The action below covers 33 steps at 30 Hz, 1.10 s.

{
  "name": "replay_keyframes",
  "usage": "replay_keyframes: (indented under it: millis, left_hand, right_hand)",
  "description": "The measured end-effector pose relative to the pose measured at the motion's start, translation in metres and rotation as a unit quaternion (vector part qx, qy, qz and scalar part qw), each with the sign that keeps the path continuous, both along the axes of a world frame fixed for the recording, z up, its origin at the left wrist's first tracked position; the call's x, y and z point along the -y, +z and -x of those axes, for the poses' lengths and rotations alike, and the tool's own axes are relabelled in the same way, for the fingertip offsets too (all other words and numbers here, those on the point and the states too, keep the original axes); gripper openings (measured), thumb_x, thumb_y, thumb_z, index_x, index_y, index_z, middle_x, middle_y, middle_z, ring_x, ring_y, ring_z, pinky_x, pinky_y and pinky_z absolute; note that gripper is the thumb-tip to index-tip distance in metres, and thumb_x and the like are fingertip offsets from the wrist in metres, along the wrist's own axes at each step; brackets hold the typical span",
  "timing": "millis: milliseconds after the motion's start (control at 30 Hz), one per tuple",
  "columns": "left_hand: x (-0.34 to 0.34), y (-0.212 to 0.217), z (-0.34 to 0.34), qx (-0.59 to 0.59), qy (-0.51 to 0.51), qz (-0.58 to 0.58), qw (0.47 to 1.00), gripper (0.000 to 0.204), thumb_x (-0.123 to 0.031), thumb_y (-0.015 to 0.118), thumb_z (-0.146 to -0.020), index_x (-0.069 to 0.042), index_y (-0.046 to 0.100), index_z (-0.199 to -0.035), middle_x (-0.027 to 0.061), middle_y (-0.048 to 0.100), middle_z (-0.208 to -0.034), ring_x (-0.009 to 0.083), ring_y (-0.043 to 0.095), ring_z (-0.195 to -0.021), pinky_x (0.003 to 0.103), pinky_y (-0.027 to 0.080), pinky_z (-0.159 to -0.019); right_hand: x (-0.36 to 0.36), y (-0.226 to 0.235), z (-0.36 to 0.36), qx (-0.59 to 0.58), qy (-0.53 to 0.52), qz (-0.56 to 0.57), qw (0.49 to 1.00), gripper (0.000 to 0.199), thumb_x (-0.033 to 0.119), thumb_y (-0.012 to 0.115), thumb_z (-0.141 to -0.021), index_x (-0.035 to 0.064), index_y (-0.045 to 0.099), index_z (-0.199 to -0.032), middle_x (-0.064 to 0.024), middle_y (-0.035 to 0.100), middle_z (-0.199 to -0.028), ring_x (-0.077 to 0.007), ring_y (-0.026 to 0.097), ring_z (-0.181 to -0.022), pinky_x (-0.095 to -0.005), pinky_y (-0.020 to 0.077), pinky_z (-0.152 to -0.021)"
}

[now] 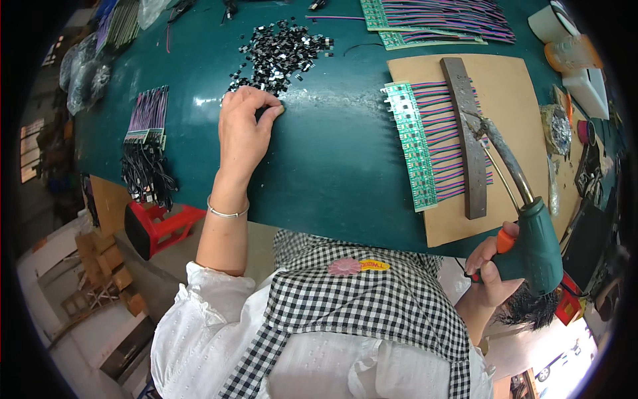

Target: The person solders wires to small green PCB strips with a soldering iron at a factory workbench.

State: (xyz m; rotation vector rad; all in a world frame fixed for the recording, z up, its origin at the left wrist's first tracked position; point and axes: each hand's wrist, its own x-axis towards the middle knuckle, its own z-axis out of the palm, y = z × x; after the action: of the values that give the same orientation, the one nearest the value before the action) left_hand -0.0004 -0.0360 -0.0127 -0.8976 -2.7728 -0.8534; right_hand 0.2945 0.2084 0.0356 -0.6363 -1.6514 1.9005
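My left hand (244,130) reaches over the table at the near edge of a heap of small black connectors (282,53). Its thumb and index finger are pinched together; whatever lies between the tips is hidden or too small to name. At the lower right, my right hand (489,284) grips a green soldering gun (537,243) with an orange trigger. The gun's metal tip points up and left, over a dark metal bar (467,153). Under that bar run pink and dark wires from a row of green circuit boards (413,143), laid on a cardboard sheet (508,86).
More wired boards (432,20) are stacked at the far right. Bundled purple wires (149,113) with black cables lie left. White containers and an orange-labelled roll (573,53) stand along the right side. A red stool (163,226) is below the table's left edge.
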Motion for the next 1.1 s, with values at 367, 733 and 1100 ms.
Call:
replay_keyframes:
  millis: [367,733,1100]
  left_hand:
    - [-0.069,0.057,-0.113,0.303,-0.303,-0.243,0.87,0.009,0.001,0.072,-0.069,-0.002,0.065,-0.074,0.0083,0.066,-0.073,0.0215,0.064,-0.065,0.03,0.051,-0.058]
    - [-0.084,0.043,-0.133,0.267,-0.325,-0.316,0.85,0.011,-0.002,0.072,-0.071,-0.002,0.064,-0.078,0.0089,0.065,-0.072,0.0235,0.062,-0.062,0.032,0.051,-0.056]
    - [-0.078,0.048,-0.118,0.345,-0.353,-0.161,0.854,0.007,-0.004,0.065,-0.079,0.002,0.065,-0.081,0.0117,0.067,-0.075,0.0205,0.065,-0.065,0.03,0.052,-0.061]
  right_hand:
    - [0.025,0.005,0.024,0.097,0.131,-0.001,0.987,0.05,-0.002,0.068,-0.072,-0.001,0.051,-0.119,-0.0069,0.06,-0.079,-0.016,0.058,-0.067,-0.0285,0.0493,-0.065]
    - [0.02,-0.007,0.018,0.141,0.252,-0.183,0.94,0.067,-0.008,0.061,-0.077,0.0004,0.031,-0.136,-0.0051,0.056,-0.086,-0.012,0.054,-0.076,-0.0264,0.0458,-0.074]
    - [0.022,-0.017,0.022,0.12,0.226,-0.207,0.944,0.067,-0.005,0.061,-0.079,0.0005,0.031,-0.138,-0.0072,0.057,-0.089,-0.012,0.055,-0.078,-0.0252,0.0475,-0.072]
